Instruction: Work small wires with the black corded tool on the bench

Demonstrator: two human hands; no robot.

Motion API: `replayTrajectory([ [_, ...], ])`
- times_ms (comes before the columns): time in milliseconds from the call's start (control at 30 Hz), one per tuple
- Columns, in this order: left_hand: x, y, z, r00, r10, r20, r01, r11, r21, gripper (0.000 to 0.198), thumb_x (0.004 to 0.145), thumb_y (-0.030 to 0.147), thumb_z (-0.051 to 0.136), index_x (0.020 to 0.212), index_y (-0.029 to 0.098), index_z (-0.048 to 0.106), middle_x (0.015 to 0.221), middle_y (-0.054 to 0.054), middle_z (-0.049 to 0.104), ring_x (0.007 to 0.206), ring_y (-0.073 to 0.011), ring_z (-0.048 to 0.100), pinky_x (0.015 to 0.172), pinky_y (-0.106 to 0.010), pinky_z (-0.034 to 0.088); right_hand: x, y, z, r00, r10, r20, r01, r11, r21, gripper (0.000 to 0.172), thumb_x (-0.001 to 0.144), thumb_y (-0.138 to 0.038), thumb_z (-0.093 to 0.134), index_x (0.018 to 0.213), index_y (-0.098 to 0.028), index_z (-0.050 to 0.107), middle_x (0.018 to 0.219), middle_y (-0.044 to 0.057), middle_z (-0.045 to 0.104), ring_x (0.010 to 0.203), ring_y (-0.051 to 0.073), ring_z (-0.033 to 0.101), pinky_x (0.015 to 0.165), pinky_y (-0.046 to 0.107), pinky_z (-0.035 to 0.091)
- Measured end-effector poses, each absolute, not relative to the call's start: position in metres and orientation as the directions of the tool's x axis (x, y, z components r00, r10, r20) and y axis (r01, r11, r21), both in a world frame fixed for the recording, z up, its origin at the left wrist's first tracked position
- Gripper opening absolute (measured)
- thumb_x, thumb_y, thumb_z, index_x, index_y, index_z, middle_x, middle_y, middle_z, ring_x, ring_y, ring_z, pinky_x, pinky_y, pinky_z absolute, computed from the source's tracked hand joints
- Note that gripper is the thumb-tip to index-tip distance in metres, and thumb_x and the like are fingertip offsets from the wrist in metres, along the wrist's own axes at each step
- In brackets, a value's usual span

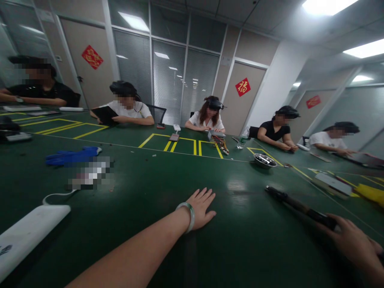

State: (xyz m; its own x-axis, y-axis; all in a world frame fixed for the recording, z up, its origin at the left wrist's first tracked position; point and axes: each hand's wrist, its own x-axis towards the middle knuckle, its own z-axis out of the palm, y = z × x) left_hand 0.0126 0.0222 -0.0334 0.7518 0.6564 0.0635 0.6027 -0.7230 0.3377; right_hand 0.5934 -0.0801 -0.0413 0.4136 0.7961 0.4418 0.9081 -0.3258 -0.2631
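My left hand (201, 209) lies flat on the green tabletop (144, 240), fingers spread and nothing in it. A pale green bangle (190, 218) circles that wrist. At the right, my right hand (352, 240) is wrapped round the near end of a long black rod-like object (300, 206). The rod points away to the upper left, with a narrow dark tip; blur hides its exact kind. Part of the right hand's fingers is turned away from view.
A white power bank-like box (33, 228) with a cable lies at the left, near a blue glove (72, 156). Farther off are a metal bowl (265, 161), a water bottle (243, 138) and a silver box (333, 184). Several people sit along the far side.
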Motion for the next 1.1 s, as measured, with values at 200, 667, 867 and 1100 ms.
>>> replayTrajectory([
  [200,0.016,0.019,-0.024,0.738,0.653,0.168,0.599,-0.749,0.283,0.075,0.091,0.057,0.036,0.150,0.025,0.003,0.157,-0.005,0.002,0.143,-0.0287,0.002,0.114,-0.049,0.009,0.479,-0.041,-0.011,0.295,0.900,0.321,0.951,-0.246,-0.186,0.059,0.070,-0.066,0.051,0.115,-0.028,0.059,0.115,0.011,0.061,0.108,0.037,0.052,0.087,0.053,0.032],
  [667,0.014,0.006,0.005,0.475,0.685,0.553,0.702,-0.673,0.231,0.065,0.083,0.018,0.040,0.146,0.015,0.024,0.154,-0.005,0.021,0.141,-0.0202,0.018,0.116,-0.035,0.016,0.142,0.008,-0.027,-0.342,0.894,0.290,0.840,0.429,-0.332,0.031,0.086,-0.023,0.047,0.116,-0.021,0.053,0.119,0.009,0.055,0.111,0.025,0.047,0.093,0.041,0.031],
  [867,0.007,0.014,-0.001,0.481,0.727,0.490,0.721,-0.646,0.251,0.044,0.087,0.023,0.042,0.130,0.015,0.046,0.133,-0.010,0.051,0.121,-0.0228,0.047,0.105,-0.037,0.033,0.180,-0.024,-0.017,-0.141,0.930,0.340,0.942,0.231,-0.242,0.053,0.082,-0.033,0.057,0.130,-0.021,0.037,0.131,0.015,0.042,0.119,0.035,0.041,0.093,0.052,0.035],
  [1100,0.010,0.013,-0.002,0.621,0.698,0.357,0.696,-0.700,0.159,0.022,0.084,0.028,0.055,0.104,0.021,0.055,0.102,-0.005,0.062,0.094,-0.0222,0.058,0.082,-0.035,0.043,0.215,-0.038,-0.025,-0.131,0.954,0.270,0.953,0.196,-0.231,0.012,0.089,-0.031,0.049,0.098,-0.024,0.051,0.101,0.009,0.051,0.081,0.024,0.058,0.074,0.040,0.046],
])
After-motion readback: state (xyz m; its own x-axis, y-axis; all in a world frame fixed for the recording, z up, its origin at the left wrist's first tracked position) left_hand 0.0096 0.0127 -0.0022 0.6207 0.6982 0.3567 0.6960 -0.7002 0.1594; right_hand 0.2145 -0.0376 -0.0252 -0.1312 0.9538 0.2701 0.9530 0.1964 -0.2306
